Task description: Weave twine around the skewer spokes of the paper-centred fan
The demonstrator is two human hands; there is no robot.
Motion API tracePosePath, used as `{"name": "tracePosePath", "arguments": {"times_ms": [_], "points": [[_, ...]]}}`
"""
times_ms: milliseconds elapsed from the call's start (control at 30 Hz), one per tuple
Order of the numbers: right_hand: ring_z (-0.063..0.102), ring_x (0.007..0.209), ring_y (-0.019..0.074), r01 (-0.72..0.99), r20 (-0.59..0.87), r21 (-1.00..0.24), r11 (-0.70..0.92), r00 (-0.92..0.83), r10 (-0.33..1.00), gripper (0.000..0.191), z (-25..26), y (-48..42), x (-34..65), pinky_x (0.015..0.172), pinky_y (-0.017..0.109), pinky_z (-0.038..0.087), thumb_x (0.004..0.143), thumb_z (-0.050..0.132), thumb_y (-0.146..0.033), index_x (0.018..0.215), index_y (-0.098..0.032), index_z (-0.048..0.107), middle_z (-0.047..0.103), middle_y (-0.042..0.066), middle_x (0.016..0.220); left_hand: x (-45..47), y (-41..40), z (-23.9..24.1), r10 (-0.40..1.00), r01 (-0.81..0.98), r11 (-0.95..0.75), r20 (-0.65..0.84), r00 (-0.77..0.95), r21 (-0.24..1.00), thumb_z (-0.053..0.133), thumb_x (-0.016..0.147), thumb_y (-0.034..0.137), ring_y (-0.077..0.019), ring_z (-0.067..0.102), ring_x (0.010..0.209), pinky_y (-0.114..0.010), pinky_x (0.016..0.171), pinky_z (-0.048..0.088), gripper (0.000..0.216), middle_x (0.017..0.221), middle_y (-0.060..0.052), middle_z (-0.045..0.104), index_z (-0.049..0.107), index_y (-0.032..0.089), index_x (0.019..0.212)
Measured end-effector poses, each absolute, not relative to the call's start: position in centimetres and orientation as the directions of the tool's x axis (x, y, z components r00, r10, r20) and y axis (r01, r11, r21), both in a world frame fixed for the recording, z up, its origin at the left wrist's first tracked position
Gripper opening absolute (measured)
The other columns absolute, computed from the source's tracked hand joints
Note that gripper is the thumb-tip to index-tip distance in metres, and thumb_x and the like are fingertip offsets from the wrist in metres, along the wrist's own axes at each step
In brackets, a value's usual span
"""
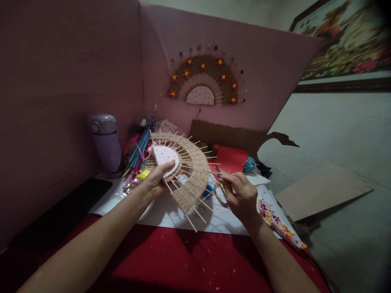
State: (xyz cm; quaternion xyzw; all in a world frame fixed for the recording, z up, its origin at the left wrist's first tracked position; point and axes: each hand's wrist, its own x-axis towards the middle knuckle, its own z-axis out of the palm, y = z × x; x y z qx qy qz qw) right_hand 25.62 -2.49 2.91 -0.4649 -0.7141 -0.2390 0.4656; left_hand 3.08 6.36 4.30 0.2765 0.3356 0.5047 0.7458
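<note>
My left hand [157,179] grips a half-round woven fan piece [191,171], made of jute cord wound over thin wooden sticks, with a pink dotted centre [163,156]. My thumb lies on that pink centre. The piece is held tilted above the table. My right hand [240,195] is closed in a pinch on a strand of jute cord [217,191] at the piece's right edge, with a small loop of cord beside the fingers.
A finished fan with red flowers [204,79] hangs on the pink partition. A lilac bottle [106,142] stands at left beside coloured sticks [139,152]. White paper [171,213] covers the red tablecloth [183,260]. Brown cardboard [235,136], red paper [230,158], blue thread [249,164] and a flowered cone [281,226] lie at right.
</note>
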Motion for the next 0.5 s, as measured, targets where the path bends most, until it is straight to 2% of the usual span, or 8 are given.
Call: {"name": "tracePosePath", "arguments": {"times_ms": [167, 300, 500], "points": [[0.055, 0.07, 0.015, 0.875, 0.899, -0.091, 0.476, -0.133, 0.417, 0.008, 2.66, -2.28, 25.5, 0.064, 0.028, 0.047, 0.081, 0.057, -0.016, 0.086, -0.019, 0.062, 0.059, 0.004, 0.077, 3.2, 6.24, 4.2, 0.923, -0.522, 0.366, -0.231, 0.307, 0.77, 0.063, 0.072, 0.011, -0.0187, 0.064, 0.056, -0.027, 0.05, 0.05, 0.019, 0.071, -0.011, 0.069, 0.061, 0.006, 0.091], [0.055, 0.072, 0.0147, 0.832, 0.892, -0.148, 0.535, -0.122, 0.436, 0.011, 2.75, -2.29, 25.28, 0.066, 0.028, 0.047, 0.08, 0.059, -0.014, 0.088, -0.02, 0.061, 0.059, 0.003, 0.079, 3.2, 6.27, 4.12, 0.911, -0.505, 0.391, -0.246, 0.331, 0.769, 0.064, 0.072, 0.012, -0.0197, 0.065, 0.058, -0.03, 0.054, 0.051, 0.02, 0.072, -0.011, 0.069, 0.062, 0.006, 0.091], [0.057, 0.074, 0.0139, 0.731, 0.859, -0.199, 0.653, -0.19, 0.475, 0.014, 3.17, -2.27, 25.44, 0.065, 0.028, 0.049, 0.08, 0.059, -0.015, 0.091, -0.021, 0.064, 0.059, 0.003, 0.081, 2.59, 6.58, 4.39, 0.889, -0.453, 0.426, -0.269, 0.371, 0.783, 0.062, 0.072, 0.01, -0.0191, 0.064, 0.053, -0.028, 0.05, 0.05, 0.018, 0.066, -0.011, 0.068, 0.062, 0.006, 0.089]]}}
